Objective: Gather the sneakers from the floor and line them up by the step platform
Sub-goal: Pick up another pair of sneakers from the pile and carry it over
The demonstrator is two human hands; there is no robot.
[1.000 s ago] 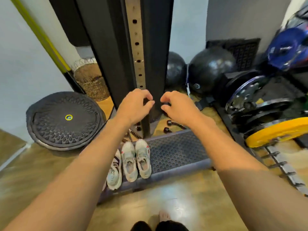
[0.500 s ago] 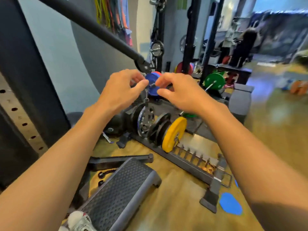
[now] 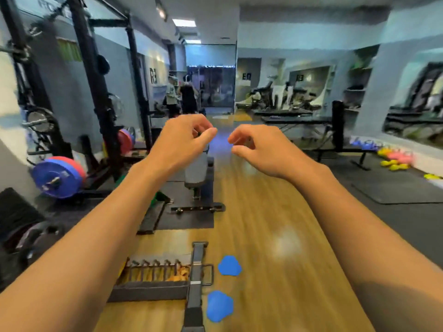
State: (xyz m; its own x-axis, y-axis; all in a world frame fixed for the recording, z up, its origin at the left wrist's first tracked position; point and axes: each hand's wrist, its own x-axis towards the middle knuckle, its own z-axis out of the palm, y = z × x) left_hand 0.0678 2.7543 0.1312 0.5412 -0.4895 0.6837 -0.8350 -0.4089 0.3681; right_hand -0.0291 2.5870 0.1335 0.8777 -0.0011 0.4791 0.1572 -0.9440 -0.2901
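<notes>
No sneakers and no step platform appear in this view. Both my bare arms reach forward at chest height over a wooden gym floor (image 3: 275,224). My left hand (image 3: 179,137) and my right hand (image 3: 261,152) hover close together, a small gap between them. The fingers of both are loosely curled and hold nothing. The picture is motion-blurred.
A plate rack (image 3: 153,281) lies on the floor at lower left, with two blue floor markers (image 3: 229,265) beside it. A grey bench (image 3: 197,168) stands ahead, a squat rack (image 3: 100,92) with a blue-plated barbell (image 3: 56,177) to the left. Black mats (image 3: 395,188) and small weights (image 3: 395,159) lie right. Two people (image 3: 179,97) stand far off.
The view has swung right and up, from the step platform with three sneakers to the open gym floor. My hands stayed raised, moved slightly apart, and hold nothing.
</notes>
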